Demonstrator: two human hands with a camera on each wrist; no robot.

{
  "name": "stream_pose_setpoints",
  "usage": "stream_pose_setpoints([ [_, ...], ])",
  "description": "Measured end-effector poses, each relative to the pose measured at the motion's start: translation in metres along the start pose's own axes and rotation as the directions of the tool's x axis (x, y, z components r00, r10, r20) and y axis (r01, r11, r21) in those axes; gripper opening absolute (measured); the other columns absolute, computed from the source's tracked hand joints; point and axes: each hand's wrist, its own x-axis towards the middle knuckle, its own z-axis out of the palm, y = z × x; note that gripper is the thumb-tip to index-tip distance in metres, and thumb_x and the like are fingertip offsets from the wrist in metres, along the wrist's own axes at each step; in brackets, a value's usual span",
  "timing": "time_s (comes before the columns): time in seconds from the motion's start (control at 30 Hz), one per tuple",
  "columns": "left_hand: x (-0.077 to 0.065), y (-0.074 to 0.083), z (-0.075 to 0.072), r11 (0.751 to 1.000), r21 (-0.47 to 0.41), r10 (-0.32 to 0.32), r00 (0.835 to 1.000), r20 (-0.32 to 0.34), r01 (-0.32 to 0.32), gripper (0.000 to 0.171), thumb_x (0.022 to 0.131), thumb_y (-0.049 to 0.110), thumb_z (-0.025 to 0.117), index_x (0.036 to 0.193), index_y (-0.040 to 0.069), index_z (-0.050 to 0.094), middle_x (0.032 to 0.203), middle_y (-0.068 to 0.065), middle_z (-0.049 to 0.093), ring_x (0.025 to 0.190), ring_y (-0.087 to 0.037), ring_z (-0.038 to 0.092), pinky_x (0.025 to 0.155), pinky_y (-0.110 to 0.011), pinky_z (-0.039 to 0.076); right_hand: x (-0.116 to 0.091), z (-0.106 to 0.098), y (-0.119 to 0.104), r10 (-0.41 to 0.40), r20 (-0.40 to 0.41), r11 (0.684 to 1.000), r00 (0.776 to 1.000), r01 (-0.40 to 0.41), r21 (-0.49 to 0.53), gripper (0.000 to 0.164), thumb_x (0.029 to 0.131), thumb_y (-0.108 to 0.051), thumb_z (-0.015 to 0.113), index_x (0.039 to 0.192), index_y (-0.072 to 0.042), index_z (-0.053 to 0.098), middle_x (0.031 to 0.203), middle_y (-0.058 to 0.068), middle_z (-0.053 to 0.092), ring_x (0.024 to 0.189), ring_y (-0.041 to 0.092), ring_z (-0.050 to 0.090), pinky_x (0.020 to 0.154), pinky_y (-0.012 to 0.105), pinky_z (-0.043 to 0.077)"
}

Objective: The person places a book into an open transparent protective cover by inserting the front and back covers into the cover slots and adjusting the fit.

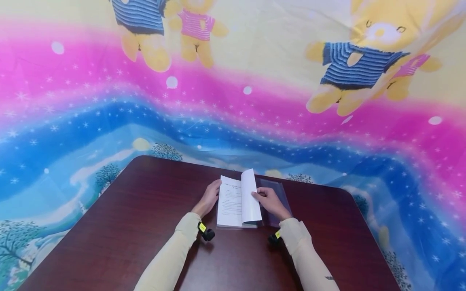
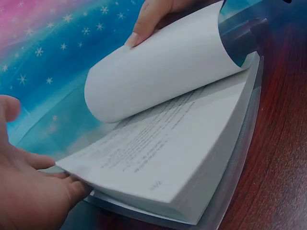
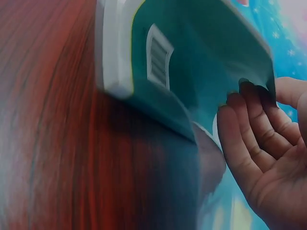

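A thick paperback book (image 1: 229,204) lies open on the table, its left page printed with text. Its cover (image 1: 250,198), white inside, stands curled up along the right side. Green shows on the cover's outer face (image 3: 206,62), with a barcode label (image 3: 159,60) near the spine. My right hand (image 1: 271,201) pinches the cover's free edge between thumb and fingers. At the book's left edge, my left hand (image 1: 210,196) touches the page edges with its fingers, thumb raised apart. A clear plastic jacket (image 2: 256,96) shows beneath the book.
The dark red wood-grain table (image 1: 145,242) has rounded far corners. Behind it hangs a printed cloth (image 1: 218,109) with bears and snowflakes. A flap of the clear jacket (image 1: 280,192) spreads on the table right of the book.
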Motion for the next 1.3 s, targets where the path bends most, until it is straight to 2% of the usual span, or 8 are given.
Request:
stream_pose_setpoints([
  [0.23, -0.001, 0.0, 0.006, 0.98, 0.196, 0.036, 0.995, -0.096, -0.017, 0.061, 0.107, 0.024, 0.044, 0.159, -0.002, 0.027, 0.166, -0.022, 0.024, 0.154, -0.039, 0.021, 0.124, -0.055, 0.02, -0.007, -0.014, 0.004, 0.023, -0.023, 0.999, 0.999, -0.022, 0.043, 0.033, 0.107, -0.027, 0.054, 0.118, 0.0, 0.069, 0.101, 0.014, 0.072, 0.082, 0.021, 0.069, 0.071, 0.034, 0.058],
  [0.43, -0.008, 0.004, 0.016, 0.924, 0.374, 0.126, 0.987, -0.097, -0.081, 0.054, 0.105, 0.023, 0.049, 0.154, 0.003, 0.04, 0.164, -0.02, 0.03, 0.152, -0.039, 0.025, 0.123, -0.058, 0.022, -0.01, -0.024, 0.006, 0.033, -0.058, 0.999, 0.998, -0.032, 0.017, 0.035, 0.109, -0.029, 0.048, 0.114, 0.0, 0.067, 0.099, 0.014, 0.069, 0.08, 0.022, 0.067, 0.07, 0.036, 0.056],
  [0.53, -0.009, 0.003, 0.025, 0.885, 0.449, 0.162, 0.986, -0.046, -0.125, 0.055, 0.105, 0.027, 0.05, 0.155, 0.005, 0.041, 0.167, -0.019, 0.023, 0.154, -0.04, 0.019, 0.123, -0.06, 0.02, -0.011, -0.027, 0.005, 0.029, -0.074, 1.0, 0.997, -0.029, -0.001, 0.034, 0.11, -0.027, 0.045, 0.109, 0.0, 0.066, 0.096, 0.013, 0.068, 0.079, 0.022, 0.065, 0.07, 0.035, 0.054],
  [0.7, -0.011, 0.002, 0.044, 0.825, 0.526, 0.182, 0.978, 0.101, -0.208, 0.061, 0.106, 0.034, 0.05, 0.159, 0.008, 0.033, 0.171, -0.014, 0.011, 0.156, -0.038, 0.013, 0.122, -0.063, 0.02, -0.014, -0.032, 0.004, 0.021, -0.078, 1.0, 0.997, -0.022, -0.021, 0.033, 0.11, -0.026, 0.045, 0.111, -0.002, 0.069, 0.098, 0.013, 0.069, 0.083, 0.023, 0.065, 0.074, 0.035, 0.052],
  [0.87, -0.011, 0.002, 0.065, 0.735, 0.61, 0.175, 0.951, 0.255, -0.298, 0.07, 0.106, 0.044, 0.047, 0.163, 0.012, 0.023, 0.172, -0.011, 0.0, 0.158, -0.038, 0.001, 0.123, -0.063, 0.014, -0.016, -0.036, 0.004, 0.013, -0.066, 0.999, 0.998, -0.015, -0.028, 0.034, 0.109, -0.028, 0.049, 0.117, -0.004, 0.07, 0.103, 0.011, 0.07, 0.087, 0.021, 0.065, 0.081, 0.039, 0.053],
  [0.97, -0.008, 0.002, 0.078, 0.679, 0.648, 0.173, 0.933, 0.316, -0.346, 0.076, 0.105, 0.05, 0.044, 0.165, 0.014, 0.016, 0.172, -0.011, -0.006, 0.158, -0.035, -0.005, 0.125, -0.06, 0.009, -0.016, -0.04, 0.005, -0.005, -0.042, 1.0, 0.999, 0.004, -0.025, 0.033, 0.108, -0.028, 0.05, 0.12, -0.004, 0.07, 0.105, 0.011, 0.071, 0.086, 0.02, 0.066, 0.081, 0.042, 0.055],
  [1.13, 0.001, -0.006, 0.095, 0.585, 0.702, 0.202, 0.911, 0.359, -0.406, 0.08, 0.104, 0.055, 0.042, 0.165, 0.012, 0.012, 0.171, -0.012, -0.007, 0.158, -0.036, -0.005, 0.126, -0.056, 0.008, -0.017, -0.044, 0.003, -0.049, 0.035, 0.999, 0.998, 0.049, 0.002, 0.035, 0.109, -0.028, 0.05, 0.124, -0.002, 0.068, 0.113, 0.014, 0.07, 0.092, 0.021, 0.07, 0.081, 0.039, 0.061],
  [1.3, 0.005, -0.013, 0.104, 0.559, 0.716, 0.216, 0.907, 0.362, -0.419, 0.083, 0.104, 0.055, 0.043, 0.165, 0.011, 0.006, 0.172, -0.01, -0.006, 0.158, -0.035, -0.004, 0.126, -0.056, 0.009, -0.019, -0.049, 0.001, -0.068, 0.052, 0.998, 0.996, 0.068, 0.0, 0.038, 0.11, -0.029, 0.047, 0.128, -0.001, 0.067, 0.12, 0.017, 0.069, 0.098, 0.023, 0.071, 0.083, 0.039, 0.061],
])
